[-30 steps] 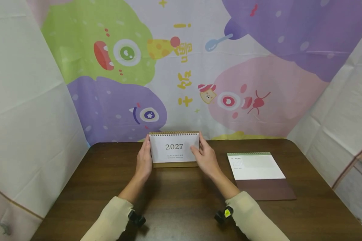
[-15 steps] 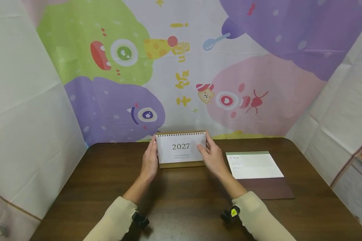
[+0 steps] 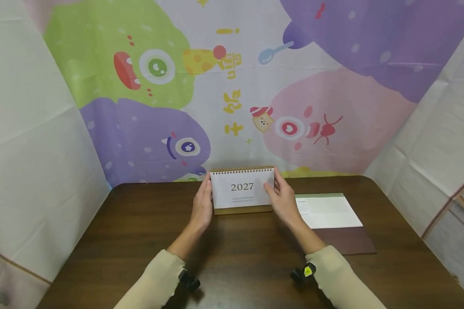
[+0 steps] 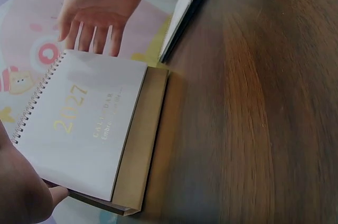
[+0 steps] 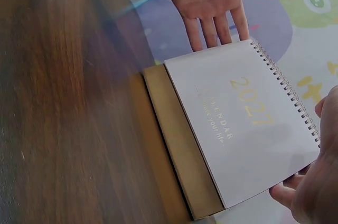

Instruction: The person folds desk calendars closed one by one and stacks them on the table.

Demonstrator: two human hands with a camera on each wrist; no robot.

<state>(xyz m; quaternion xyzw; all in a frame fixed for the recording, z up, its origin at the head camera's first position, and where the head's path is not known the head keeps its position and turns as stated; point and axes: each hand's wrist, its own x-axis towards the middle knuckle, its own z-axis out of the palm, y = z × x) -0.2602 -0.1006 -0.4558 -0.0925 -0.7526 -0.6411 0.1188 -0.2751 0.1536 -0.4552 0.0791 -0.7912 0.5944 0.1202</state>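
A white spiral-bound desk calendar [image 3: 241,186] marked 2027, with a tan base, stands upright between my two hands near the table's back edge. My left hand [image 3: 203,205] touches its left side; the right wrist view shows that hand's fingers [image 5: 207,31] straight at the calendar's edge and the thumb spread away. On the opposite side my right hand [image 3: 284,199] touches the calendar, its thumb over the front in the head view. Its fingers [image 4: 100,39] look straight in the left wrist view, with the tips hidden behind the calendar. Whether the base touches the table I cannot tell.
A second desk calendar [image 3: 332,211], with a green top strip and a dark brown base [image 3: 348,240], lies to the right, partly behind my right hand and forearm. A printed cartoon cloth [image 3: 232,86] hangs behind the brown table [image 3: 131,240].
Both hands and the 2027 calendar have moved together to the right, toward the second calendar. My right hand now covers part of that calendar's left side. The view has shifted slightly.
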